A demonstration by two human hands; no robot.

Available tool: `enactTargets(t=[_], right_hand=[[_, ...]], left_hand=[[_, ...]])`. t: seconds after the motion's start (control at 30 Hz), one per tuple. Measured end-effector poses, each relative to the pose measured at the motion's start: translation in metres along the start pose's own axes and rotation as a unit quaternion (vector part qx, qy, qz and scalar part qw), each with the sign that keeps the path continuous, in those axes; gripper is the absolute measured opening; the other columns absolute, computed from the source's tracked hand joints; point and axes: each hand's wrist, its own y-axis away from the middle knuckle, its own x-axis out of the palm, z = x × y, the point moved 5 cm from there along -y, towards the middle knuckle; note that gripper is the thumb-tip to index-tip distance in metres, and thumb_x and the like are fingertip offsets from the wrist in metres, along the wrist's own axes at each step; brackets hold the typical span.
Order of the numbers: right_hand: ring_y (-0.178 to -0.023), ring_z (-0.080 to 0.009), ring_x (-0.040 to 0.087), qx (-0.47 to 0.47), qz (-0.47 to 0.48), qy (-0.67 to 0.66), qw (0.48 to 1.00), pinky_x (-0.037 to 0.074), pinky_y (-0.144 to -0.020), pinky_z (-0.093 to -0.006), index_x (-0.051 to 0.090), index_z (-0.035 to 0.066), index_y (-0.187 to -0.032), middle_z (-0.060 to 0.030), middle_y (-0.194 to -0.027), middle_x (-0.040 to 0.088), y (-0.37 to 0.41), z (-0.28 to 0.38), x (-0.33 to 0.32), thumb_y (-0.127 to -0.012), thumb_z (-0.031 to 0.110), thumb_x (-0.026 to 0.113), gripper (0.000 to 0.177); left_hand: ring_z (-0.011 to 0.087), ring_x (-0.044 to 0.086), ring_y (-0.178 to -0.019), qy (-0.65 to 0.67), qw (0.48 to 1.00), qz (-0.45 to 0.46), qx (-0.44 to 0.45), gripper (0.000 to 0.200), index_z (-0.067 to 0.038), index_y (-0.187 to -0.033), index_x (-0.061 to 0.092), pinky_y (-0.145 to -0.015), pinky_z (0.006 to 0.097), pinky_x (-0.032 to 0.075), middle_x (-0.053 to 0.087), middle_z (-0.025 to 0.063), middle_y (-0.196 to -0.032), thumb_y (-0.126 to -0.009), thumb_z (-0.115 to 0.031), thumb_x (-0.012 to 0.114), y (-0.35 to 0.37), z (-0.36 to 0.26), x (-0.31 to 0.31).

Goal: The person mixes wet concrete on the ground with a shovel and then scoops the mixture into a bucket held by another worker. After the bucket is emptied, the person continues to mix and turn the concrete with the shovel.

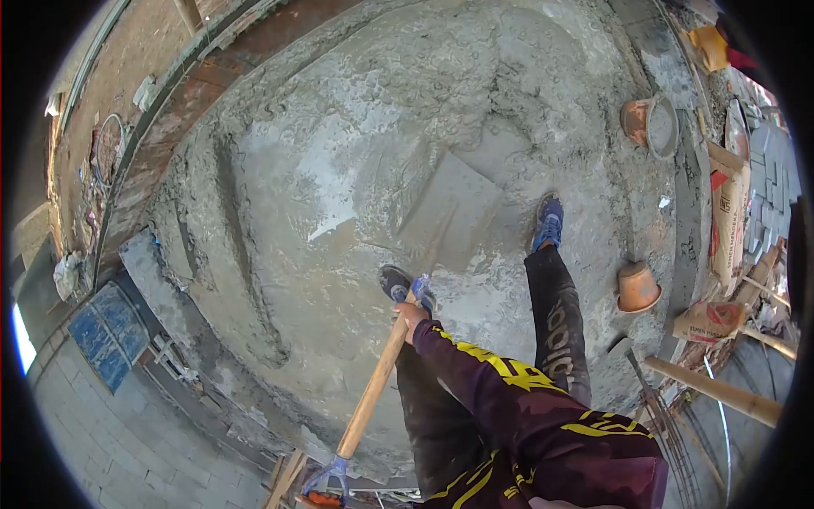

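Head view, shovel, wooden shaft, blue yoke

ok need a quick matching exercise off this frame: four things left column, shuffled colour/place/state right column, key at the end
Things
1. Right hand
2. Sleeve
3. Flat panel at picture left
4. Lower bucket at picture right

Colour, place or state
A. Blue, lying outside the grey concrete
B. Orange-brown, on the concrete
C. Closed around the wooden handle
D. Dark maroon with yellow lettering

Pairs: 1-C, 2-D, 3-A, 4-B
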Motion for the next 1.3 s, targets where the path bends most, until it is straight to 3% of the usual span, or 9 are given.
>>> enactTargets(t=[0.13,0.2,0.33,0.37,0.4,0.47,0.83,0.9,1.3], right_hand=[[-0.064,-0.0286,0.059,0.082,-0.045,0.058,0.994,0.05,-0.055,-0.0448,0.052,0.004,-0.089,-0.0134,-0.077,0.056,-0.035,-0.097,0.019,-0.065,0.01,0.066,0.028],[-0.059,-0.0284,0.059,0.06,-0.032,0.06,0.996,0.05,-0.051,-0.0429,0.05,0.004,-0.089,-0.0128,-0.075,0.055,-0.069,-0.078,0.024,-0.065,0.009,0.067,0.03],[-0.053,-0.0268,0.057,-0.109,-0.023,0.079,0.991,0.05,-0.047,-0.0403,0.048,0.001,-0.09,-0.0122,-0.071,0.053,-0.123,0.091,0.051,-0.068,0.007,0.064,0.028],[-0.056,-0.0268,0.057,-0.118,-0.019,0.082,0.989,0.05,-0.048,-0.041,0.047,0.0,-0.092,-0.0129,-0.073,0.053,-0.125,0.153,0.061,-0.069,0.008,0.063,0.029],[-0.071,-0.0273,0.055,-0.131,0.032,0.076,0.988,0.049,-0.066,-0.0462,0.048,0.002,-0.094,-0.012,-0.082,0.05,-0.154,0.204,0.065,-0.07,0.011,0.065,0.031],[-0.076,-0.0274,0.054,-0.144,0.022,0.105,0.984,0.048,-0.068,-0.0448,0.049,0.003,-0.094,-0.0115,-0.086,0.05,-0.142,0.239,0.074,-0.07,0.012,0.065,0.031],[-0.068,-0.0286,0.056,-0.102,0.008,0.028,0.994,0.049,-0.058,-0.0433,0.048,0.004,-0.092,-0.0114,-0.08,0.049,0.033,0.15,-0.028,-0.067,0.009,0.066,0.032],[-0.061,-0.0276,0.055,-0.09,0.011,0.004,0.996,0.049,-0.056,-0.0431,0.047,0.004,-0.091,-0.0118,-0.078,0.049,0.077,0.163,-0.042,-0.067,0.009,0.066,0.031],[-0.064,-0.0235,0.052,-0.188,0.111,-0.126,0.968,0.047,-0.06,-0.042,0.052,0.008,-0.082,-0.007,-0.076,0.048,0.236,0.422,-0.154,-0.068,0.016,0.065,0.021]], left_hand=[[0.0093,0.027,-0.04,0.027,0.999,-0.001,-0.031,0.054,-0.014,-0.066,0.046,-0.036,0.0264,0.024,0.028,-0.0036,-0.049,-0.081,-0.066,0.042,-0.021,-0.008,-0.018],[0.0114,0.036,-0.052,-0.079,0.981,-0.165,-0.065,0.082,-0.007,-0.132,0.038,-0.041,0.0257,0.03,0.05,0.0088,-0.095,-0.078,-0.069,0.043,-0.05,0.027,-0.013],[0.0125,0.037,-0.054,0.009,0.994,-0.097,-0.047,0.075,-0.006,-0.106,0.048,-0.05,0.0252,0.032,0.042,0.0009,-0.066,-0.073,-0.073,0.046,-0.029,0.101,0.18],[0.0131,0.037,-0.055,0.017,0.996,-0.002,-0.082,0.082,-0.004,-0.12,0.04,-0.05,0.0251,0.032,0.042,0.0021,-0.071,-0.074,-0.071,0.048,-0.02,0.118,0.232],[0.0132,0.035,-0.051,0.032,0.998,-0.047,-0.019,0.068,-0.005,-0.1,0.047,-0.048,0.026,0.032,0.039,0.0013,-0.065,-0.076,-0.068,0.049,0.018,0.108,0.298],[0.0127,0.035,-0.049,0.057,0.996,0.011,-0.064,0.06,-0.007,-0.086,0.043,-0.045,0.0273,0.032,0.036,0.0,-0.059,-0.076,-0.066,0.05,0.021,0.112,0.337],[0.0142,0.036,-0.042,-0.068,0.993,-0.096,0.016,0.065,-0.005,-0.076,0.044,-0.037,0.0284,0.034,0.034,0.0015,-0.05,-0.077,-0.07,0.045,0.094,0.066,0.146],[0.0151,0.036,-0.044,-0.113,0.986,-0.119,0.011,0.066,-0.004,-0.093,0.051,-0.042,0.0258,0.033,0.04,0.0048,-0.058,-0.076,-0.067,0.049,0.123,0.037,0.128],[0.0143,0.035,-0.044,-0.05,0.986,0.132,0.086,0.063,-0.007,-0.084,0.045,-0.041,0.0257,0.031,0.038,0.0032,-0.056,-0.075,-0.069,0.046,0.375,-0.054,0.232]])
